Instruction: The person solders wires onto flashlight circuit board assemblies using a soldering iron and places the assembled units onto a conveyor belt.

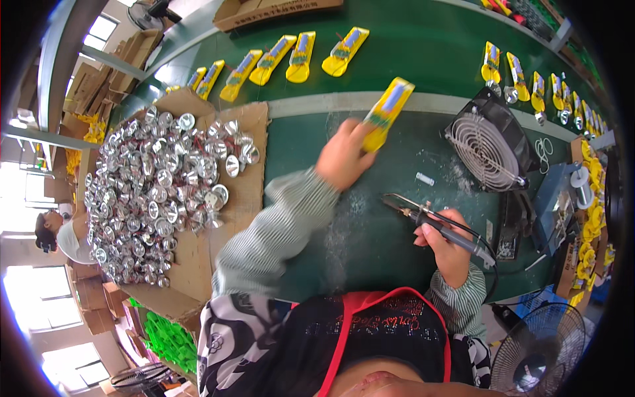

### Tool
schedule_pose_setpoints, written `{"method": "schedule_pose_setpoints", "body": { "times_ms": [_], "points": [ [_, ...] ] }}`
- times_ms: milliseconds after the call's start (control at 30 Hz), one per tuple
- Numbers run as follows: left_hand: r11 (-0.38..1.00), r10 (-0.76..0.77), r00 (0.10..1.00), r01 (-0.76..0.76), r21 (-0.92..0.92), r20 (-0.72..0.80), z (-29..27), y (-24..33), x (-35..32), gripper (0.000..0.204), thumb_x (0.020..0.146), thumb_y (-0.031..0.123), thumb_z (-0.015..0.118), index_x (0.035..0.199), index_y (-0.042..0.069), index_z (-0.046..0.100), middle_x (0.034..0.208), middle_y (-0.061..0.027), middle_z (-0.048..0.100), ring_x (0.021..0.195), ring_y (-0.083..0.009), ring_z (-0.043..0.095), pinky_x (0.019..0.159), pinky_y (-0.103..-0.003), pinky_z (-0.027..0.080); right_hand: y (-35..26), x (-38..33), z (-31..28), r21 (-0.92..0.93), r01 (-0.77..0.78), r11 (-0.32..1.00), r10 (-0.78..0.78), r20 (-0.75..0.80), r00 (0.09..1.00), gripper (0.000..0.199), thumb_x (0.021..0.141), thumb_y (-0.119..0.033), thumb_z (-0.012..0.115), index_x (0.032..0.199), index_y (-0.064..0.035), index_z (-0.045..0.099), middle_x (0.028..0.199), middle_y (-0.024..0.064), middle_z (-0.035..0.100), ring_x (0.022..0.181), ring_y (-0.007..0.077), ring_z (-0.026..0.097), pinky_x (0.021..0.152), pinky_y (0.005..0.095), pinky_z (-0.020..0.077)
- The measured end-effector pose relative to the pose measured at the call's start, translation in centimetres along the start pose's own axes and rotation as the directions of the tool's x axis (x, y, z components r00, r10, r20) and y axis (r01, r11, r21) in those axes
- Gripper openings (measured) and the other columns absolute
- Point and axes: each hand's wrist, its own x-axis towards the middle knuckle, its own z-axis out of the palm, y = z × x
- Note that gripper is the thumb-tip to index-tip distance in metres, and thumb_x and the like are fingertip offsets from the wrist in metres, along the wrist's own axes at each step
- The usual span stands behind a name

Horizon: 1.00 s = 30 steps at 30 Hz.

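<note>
My left hand (344,153) is closed on the lower end of a yellow plastic housing (400,92), stretched out over the near edge of the belt. A blue-grey battery and a small green circuit board lie in that housing. My right hand (448,241) grips a soldering iron (456,238) with a black cord and a thin metal tube along its tip. The iron's tip points up and left over the green work mat (311,245), apart from the housing. A small white piece (424,178) lies on the mat between the two hands.
An open cardboard box (254,172) heaped with silvery lamp reflectors (159,192) stands at left. Along the green belt (417,49) lie several similar yellow housings (301,56). At right are a black fan with a wire guard (486,152) and a solder spool (582,188).
</note>
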Motion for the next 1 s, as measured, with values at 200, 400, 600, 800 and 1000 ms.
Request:
{"method": "schedule_pose_setpoints", "body": {
  "times_ms": [200,400,600,800,1000],
  "points": [
    [0.980,0.068,0.984,-0.097,-0.172,-0.164,4.8,-1.1,16.3,0.055,0.076,0.022,0.070,0.124,0.006,0.047,0.125,-0.0141,0.048,0.109,-0.0290,0.052,0.093,-0.036,0.044,0.2,0.7,-0.6,0.074,-0.080,0.994,0.086,-0.085,0.993,0.015,0.084,-0.002,0.060,0.096,0.0042,0.052,0.081,0.0118,0.064,0.067,0.0144,0.063,0.063,0.0260,0.0535],
    [0.561,-0.157,0.916,0.391,0.730,-0.370,0.8,-5.3,17.5,0.059,0.077,0.022,0.068,0.129,0.018,0.042,0.129,-0.0118,0.043,0.106,-0.0363,0.055,0.083,-0.051,0.047,0.1,1.3,-0.6,0.054,-0.082,0.995,0.088,-0.121,0.989,0.014,0.084,-0.003,0.059,0.093,0.0028,0.050,0.076,0.0139,0.064,0.060,0.0157,0.061,0.058,0.0255,0.0517],
    [0.817,-0.175,0.972,0.231,0.529,-0.153,-2.3,-4.0,12.6,0.062,0.077,0.012,0.060,0.134,0.017,0.037,0.111,-0.0201,0.051,0.090,-0.0380,0.060,0.080,-0.045,0.051,-0.4,1.3,0.0,0.014,-0.076,0.997,0.077,-0.123,0.989,0.015,0.084,-0.003,0.058,0.095,0.0032,0.050,0.076,0.0142,0.064,0.060,0.0158,0.061,0.057,0.0250,0.0512],
    [0.812,-0.072,0.991,0.122,0.571,-0.110,-3.3,1.3,-3.3,0.057,0.075,0.008,0.058,0.130,0.013,0.045,0.109,-0.0164,0.049,0.080,-0.0316,0.056,0.069,-0.038,0.053,-0.8,0.1,0.8,-0.006,-0.016,1.000,0.015,-0.120,0.993,0.015,0.084,-0.002,0.057,0.097,0.0037,0.050,0.075,0.0148,0.063,0.058,0.0161,0.061,0.056,0.0256,0.0510],
    [0.890,-0.177,0.984,0.145,0.432,0.034,-5.2,4.6,-14.3,0.056,0.074,0.017,0.067,0.126,0.010,0.049,0.120,-0.0156,0.047,0.086,-0.0319,0.057,0.070,-0.038,0.052,-0.9,-0.8,2.2,-0.032,-0.009,0.999,0.008,-0.036,0.999,0.015,0.084,-0.001,0.057,0.096,0.0040,0.050,0.075,0.0150,0.063,0.058,0.0164,0.061,0.057,0.0259,0.0510]
  ]
}}
